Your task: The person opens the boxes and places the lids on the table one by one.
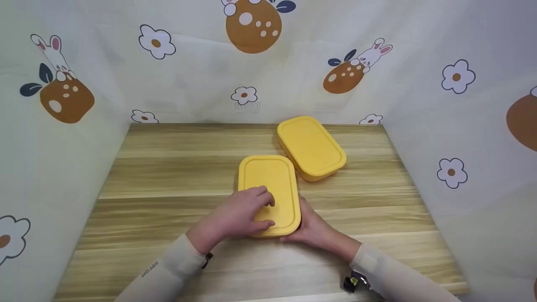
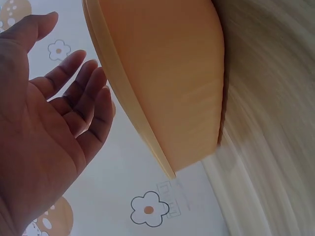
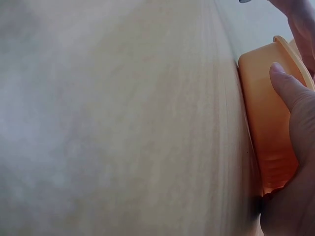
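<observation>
A yellow lidded food container (image 1: 268, 174) stands on the wooden table, its lid on top. Over the near part of that lid is my left hand (image 1: 241, 214), its fingers loosely bent. In the left wrist view, this hand (image 2: 54, 113) holds nothing and stays apart from the container's side (image 2: 170, 88). My right hand (image 1: 315, 230) grips the container's near right corner. The right wrist view has its thumb (image 3: 288, 86) lying along the container's wall (image 3: 266, 128); the other fingers are mostly hidden there.
A second yellow lidded container (image 1: 312, 144) sits behind and to the right, turned at an angle, very near the first. Pale cloth walls (image 1: 193, 84) with rabbit and flower prints enclose the table (image 1: 168, 167) at the back and both sides.
</observation>
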The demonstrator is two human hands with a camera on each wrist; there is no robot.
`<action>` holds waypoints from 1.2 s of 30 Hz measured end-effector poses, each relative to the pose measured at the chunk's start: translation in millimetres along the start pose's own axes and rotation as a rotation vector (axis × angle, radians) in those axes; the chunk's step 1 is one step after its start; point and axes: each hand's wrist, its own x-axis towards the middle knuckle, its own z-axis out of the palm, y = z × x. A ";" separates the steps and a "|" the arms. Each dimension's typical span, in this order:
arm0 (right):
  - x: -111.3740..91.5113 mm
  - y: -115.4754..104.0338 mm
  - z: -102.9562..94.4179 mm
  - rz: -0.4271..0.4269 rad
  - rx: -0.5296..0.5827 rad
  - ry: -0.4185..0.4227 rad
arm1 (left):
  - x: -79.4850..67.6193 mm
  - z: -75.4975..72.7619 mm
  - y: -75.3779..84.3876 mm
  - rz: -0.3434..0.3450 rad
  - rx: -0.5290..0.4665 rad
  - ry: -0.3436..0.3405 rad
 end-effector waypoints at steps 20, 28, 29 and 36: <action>2.1 2.3 0.8 0.013 0.026 0.002 | -1.9 16.9 15.5 0.038 0.116 -0.043; 1.7 -0.2 1.3 0.027 0.017 -0.011 | -1.9 23.5 19.2 0.068 0.172 -0.010; 1.5 -0.3 1.0 0.028 0.016 -0.012 | -1.7 24.4 19.8 0.073 0.175 -0.003; 1.2 -1.2 0.9 0.025 -0.009 -0.006 | -0.4 28.9 22.7 0.081 0.200 0.010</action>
